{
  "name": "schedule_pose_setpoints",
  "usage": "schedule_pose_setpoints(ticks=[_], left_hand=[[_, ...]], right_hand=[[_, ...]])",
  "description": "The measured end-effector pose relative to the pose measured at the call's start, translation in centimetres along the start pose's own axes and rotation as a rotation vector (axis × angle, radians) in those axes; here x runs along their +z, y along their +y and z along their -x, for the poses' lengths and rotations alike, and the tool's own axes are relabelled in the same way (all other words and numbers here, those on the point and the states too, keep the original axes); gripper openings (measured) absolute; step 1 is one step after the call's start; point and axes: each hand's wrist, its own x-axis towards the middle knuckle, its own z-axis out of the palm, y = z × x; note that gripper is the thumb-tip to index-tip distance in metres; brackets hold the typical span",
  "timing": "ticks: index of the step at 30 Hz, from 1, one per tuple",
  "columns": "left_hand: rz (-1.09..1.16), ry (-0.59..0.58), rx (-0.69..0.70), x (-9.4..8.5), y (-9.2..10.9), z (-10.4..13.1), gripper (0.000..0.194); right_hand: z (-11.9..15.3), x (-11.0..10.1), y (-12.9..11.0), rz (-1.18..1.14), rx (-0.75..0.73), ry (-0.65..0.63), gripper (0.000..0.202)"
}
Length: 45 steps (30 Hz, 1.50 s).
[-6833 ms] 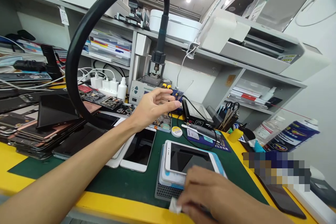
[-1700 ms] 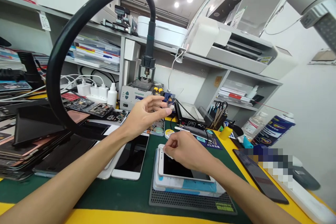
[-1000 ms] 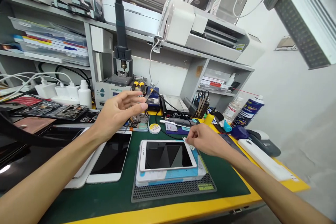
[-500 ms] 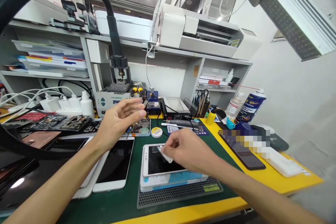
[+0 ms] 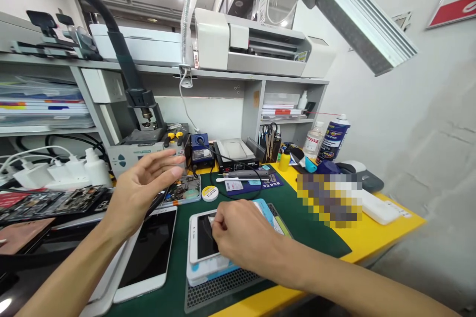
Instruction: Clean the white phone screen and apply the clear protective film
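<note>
Right hand: fingers curled, pressed on the white phone, apparently pinching a small wipe; mostly hidden.
Left hand: raised, loosely spread, nothing held.
Phone: lay atop a blue-edged stack on the perforated pad, green mat.
Handling: judged light, stiff, glass slick and fragile; best gripped by long edges.
Room: cluttered repair bench, lamp overhead.

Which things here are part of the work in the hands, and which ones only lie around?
In use:
right hand, pressed on the screen
white phone under it
blue-edged holder beneath the phone
left hand, raised, open, holding nothing visible

Lying about:
second white phone
spray can
scissors
round yellow tin
white chargers
</note>
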Motion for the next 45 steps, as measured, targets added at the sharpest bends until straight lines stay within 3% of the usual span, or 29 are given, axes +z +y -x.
schedule_pose_setpoints(ticks=[10,14,19,23,27,31,34,45], left_hand=[[0.023,-0.017,-0.006,0.0,-0.2,0.1,0.052],[0.023,-0.031,0.009,-0.1,-0.4,0.2,0.05],[0.034,-0.05,0.019,0.1,-0.4,0.1,0.048],[0.022,-0.044,0.032,0.1,-0.5,0.0,0.052],[0.028,-0.002,0.034,0.0,-0.6,-0.1,0.06],[0.048,0.008,0.033,0.0,-0.5,-0.2,0.062],[0.049,0.005,0.044,0.0,-0.5,-0.2,0.06],[0.055,-0.006,0.042,0.0,-0.6,-0.2,0.06]], right_hand=[[1.5,-2.6,6.6,-0.033,0.231,0.123,0.023],[1.8,-3.7,7.6,-0.053,0.268,0.167,0.024],[1.5,-3.5,5.2,-0.123,0.227,0.135,0.022],[0.3,-1.7,1.6,-0.171,0.144,0.078,0.018],[-0.5,0.6,-1.7,-0.072,0.05,0.007,0.014],[-0.6,1.4,-2.8,-0.004,0.036,-0.034,0.011],[-0.7,0.8,-1.6,0.047,0.073,-0.025,0.01],[0.5,-2.7,6.1,0.068,0.263,0.095,0.027]])
